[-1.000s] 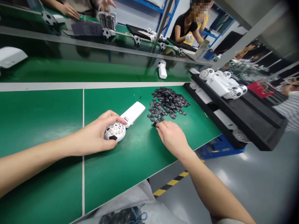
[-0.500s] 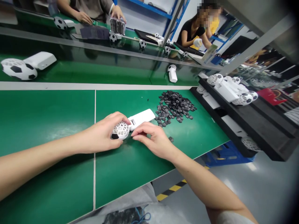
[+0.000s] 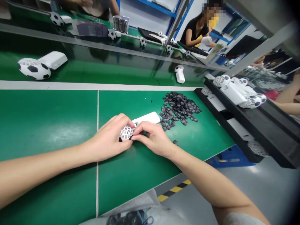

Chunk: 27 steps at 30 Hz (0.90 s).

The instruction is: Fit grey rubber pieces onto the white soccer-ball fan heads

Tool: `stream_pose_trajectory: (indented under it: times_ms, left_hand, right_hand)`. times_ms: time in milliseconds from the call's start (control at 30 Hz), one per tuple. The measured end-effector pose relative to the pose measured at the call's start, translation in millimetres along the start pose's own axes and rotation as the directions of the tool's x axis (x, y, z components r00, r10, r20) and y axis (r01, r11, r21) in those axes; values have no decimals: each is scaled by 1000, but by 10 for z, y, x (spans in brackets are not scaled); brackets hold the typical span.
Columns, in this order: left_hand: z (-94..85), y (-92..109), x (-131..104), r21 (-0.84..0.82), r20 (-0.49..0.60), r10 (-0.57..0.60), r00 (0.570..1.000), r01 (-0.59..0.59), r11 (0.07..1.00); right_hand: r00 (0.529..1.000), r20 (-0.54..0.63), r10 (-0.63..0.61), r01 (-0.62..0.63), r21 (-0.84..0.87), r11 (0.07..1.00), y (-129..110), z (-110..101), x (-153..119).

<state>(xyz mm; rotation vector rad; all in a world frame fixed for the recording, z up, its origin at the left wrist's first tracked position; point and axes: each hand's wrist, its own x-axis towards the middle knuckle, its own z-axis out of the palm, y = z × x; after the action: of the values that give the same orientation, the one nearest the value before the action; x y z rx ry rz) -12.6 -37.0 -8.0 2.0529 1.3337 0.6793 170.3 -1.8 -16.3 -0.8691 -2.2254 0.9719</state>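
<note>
My left hand (image 3: 114, 134) is closed round the ball-shaped head (image 3: 126, 132) of a white plastic device, thumb in front and fingers behind. This head has an open white lattice and black patches like a football. Its white flat handle (image 3: 148, 117) points to the right, partly behind my right hand (image 3: 153, 136). The right thumb and fingers pinch together at the ball's right edge, where a small black piece shows at the fingertips. A pile of small black pieces (image 3: 180, 104) lies beyond the right hand, with a loose black piece (image 3: 175, 142) nearer the front edge.
Black trays (image 3: 262, 125) at the right hold more football-headed devices. Behind the table strip, a finished-looking football device (image 3: 35, 68) and a smaller-looking one (image 3: 180, 74) lie on the green belt (image 3: 112, 73). Other people work across the line.
My right fingertips have come in from just beside the ball to touch its right edge. The view has shifted slightly, and the person across has moved their hands off the clear box.
</note>
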Motion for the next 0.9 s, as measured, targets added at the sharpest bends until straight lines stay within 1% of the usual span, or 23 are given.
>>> stream_pose_trajectory:
  times_ms: [267, 367, 467, 600, 700, 767, 900]
  left_hand:
    - [45, -8, 5, 13, -41, -4, 999, 4, 1000]
    - [26, -15, -2, 8, -32, 7, 999, -6, 1000]
    - [-9, -15, -3, 2, -10, -6, 1000, 6, 1000]
    - [-47, -6, 0, 6, 26, -3, 1000, 3, 1000]
    - [-41, -2, -4, 9, 31, -1, 1000, 1, 1000]
    - [-13, -3, -7, 23, 14, 1, 1000, -1, 1000]
    - [45, -4, -7, 23, -60, 13, 998, -12, 1000]
  right_hand:
    - [1000, 24, -15, 15, -24, 1000, 35, -14, 36]
    - [1000, 13, -28, 28, -20, 999, 49, 3, 32]
    - [1000, -21, -9, 10, 50, 999, 63, 22, 35]
    - [1000, -20, 14, -13, 80, 997, 62, 19, 41]
    - [1000, -11, 26, -25, 91, 996, 61, 10, 39]
    - [999, -11, 36, -34, 103, 994, 70, 21, 42]
    - [998, -26, 57, -54, 94, 994, 79, 59, 70]
